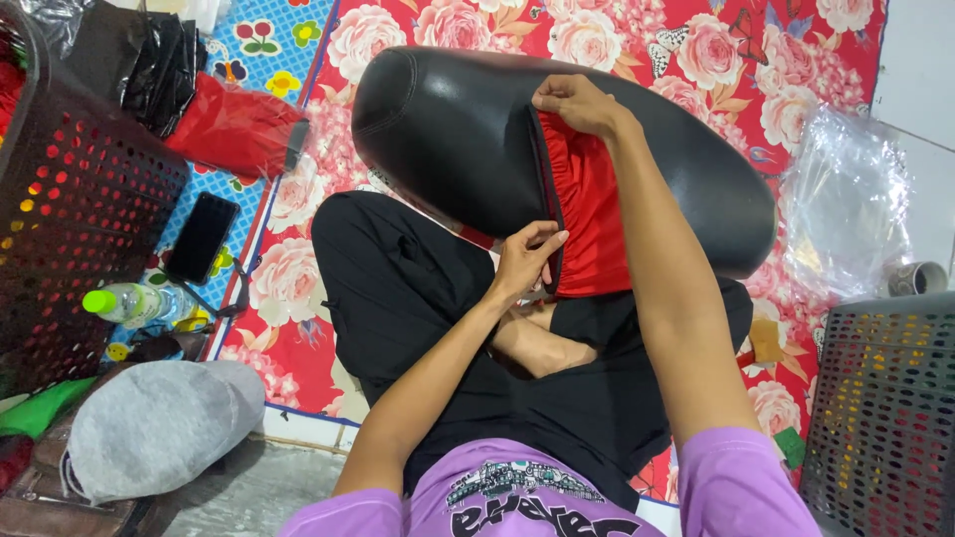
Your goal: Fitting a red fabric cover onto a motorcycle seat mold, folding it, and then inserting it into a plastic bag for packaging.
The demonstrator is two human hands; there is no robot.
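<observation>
A black padded motorcycle seat (448,139) lies across my lap on a red floral mat (696,50). A red elastic cover (587,214) is stretched round the seat's middle. My right hand (577,102) grips the cover's black-edged hem at the seat's upper side. My left hand (525,261) pinches the same hem at the seat's lower edge, near my knee. Both hands are closed on the fabric. The far end of the seat, beyond my right forearm, stays bare black.
A black perforated basket (70,209) stands at left, another (880,408) at right. A folded red cover (234,129), a phone (201,237), a green-capped bottle (124,301) and a grey cap (159,423) lie at left. A clear plastic bag (846,199) and tape roll (920,278) sit at right.
</observation>
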